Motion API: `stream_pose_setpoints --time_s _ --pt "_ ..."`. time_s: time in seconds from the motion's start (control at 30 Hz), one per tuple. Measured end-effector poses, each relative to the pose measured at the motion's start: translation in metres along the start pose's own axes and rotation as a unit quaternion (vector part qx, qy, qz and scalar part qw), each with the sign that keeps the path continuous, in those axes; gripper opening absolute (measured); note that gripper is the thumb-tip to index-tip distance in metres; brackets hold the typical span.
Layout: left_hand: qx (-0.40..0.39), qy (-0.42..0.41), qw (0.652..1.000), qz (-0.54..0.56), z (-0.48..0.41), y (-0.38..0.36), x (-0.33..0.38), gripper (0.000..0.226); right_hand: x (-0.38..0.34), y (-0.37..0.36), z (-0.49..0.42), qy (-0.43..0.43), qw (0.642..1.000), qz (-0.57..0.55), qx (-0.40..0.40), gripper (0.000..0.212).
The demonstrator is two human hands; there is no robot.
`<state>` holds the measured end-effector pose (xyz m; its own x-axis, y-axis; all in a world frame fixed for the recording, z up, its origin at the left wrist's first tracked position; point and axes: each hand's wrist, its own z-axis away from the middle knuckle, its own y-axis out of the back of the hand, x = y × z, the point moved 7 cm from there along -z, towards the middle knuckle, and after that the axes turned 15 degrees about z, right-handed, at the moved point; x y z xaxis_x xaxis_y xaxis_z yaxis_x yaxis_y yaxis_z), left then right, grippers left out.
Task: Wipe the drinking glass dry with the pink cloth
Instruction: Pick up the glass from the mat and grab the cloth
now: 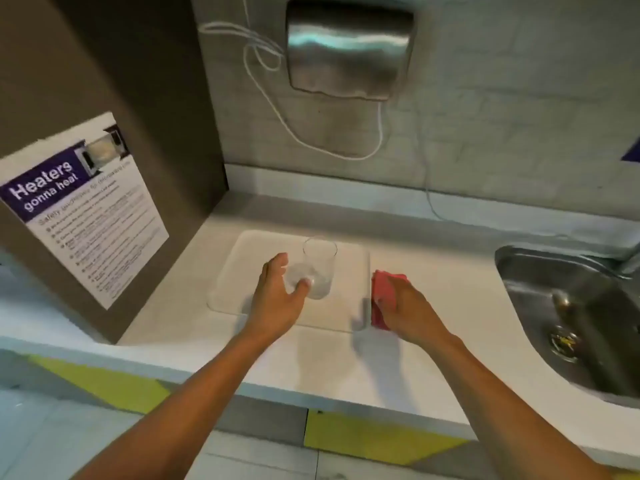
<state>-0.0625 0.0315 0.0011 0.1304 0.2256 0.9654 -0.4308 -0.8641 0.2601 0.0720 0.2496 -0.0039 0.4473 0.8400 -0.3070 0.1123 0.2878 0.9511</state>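
A clear drinking glass (320,263) stands upright on a white mat (242,265) on the counter. My left hand (277,296) is at the glass's left side, fingers spread, with the thumb touching its lower wall; the fingers do not close around it. A folded pink cloth (381,292) lies on the counter just right of the mat. My right hand (405,311) rests on the cloth with fingers curled over its near edge and covers part of it.
A steel sink (568,317) is set into the counter at the right. A brown cabinet wall with a "Heaters gonna heat" poster (86,209) stands at the left. A metal hand dryer (346,46) and a loose white cable hang on the back wall.
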Motion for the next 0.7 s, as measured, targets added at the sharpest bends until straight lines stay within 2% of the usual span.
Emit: stream_pose_setpoints --time_s 0.13,0.23,0.33,0.47,0.57,0.7 --pt "0.007 0.053 0.998 0.025 -0.020 -0.016 -0.025 0.065 0.040 -0.044 -0.018 -0.059 0.996 0.036 -0.051 0.019" --pt "0.024 0.072 0.997 0.032 -0.032 -0.032 -0.036 0.064 0.067 -0.067 -0.034 -0.100 0.994 0.048 -0.022 0.022" --pt "0.047 0.082 0.995 0.035 -0.046 -0.039 -0.041 0.065 0.106 -0.066 -0.048 -0.203 0.978 0.049 0.018 0.034" --pt "0.055 0.093 0.992 0.059 -0.061 -0.046 -0.050 0.074 0.123 -0.067 -0.070 -0.236 0.968 0.085 -0.002 0.042" --pt "0.038 0.095 0.992 0.077 -0.066 -0.055 -0.049 0.084 0.125 -0.073 -0.080 -0.250 0.967 0.041 -0.017 0.036" --pt "0.054 0.093 0.990 0.086 -0.068 -0.059 -0.053 0.083 0.134 -0.084 -0.090 -0.266 0.961 -0.059 -0.043 0.024"
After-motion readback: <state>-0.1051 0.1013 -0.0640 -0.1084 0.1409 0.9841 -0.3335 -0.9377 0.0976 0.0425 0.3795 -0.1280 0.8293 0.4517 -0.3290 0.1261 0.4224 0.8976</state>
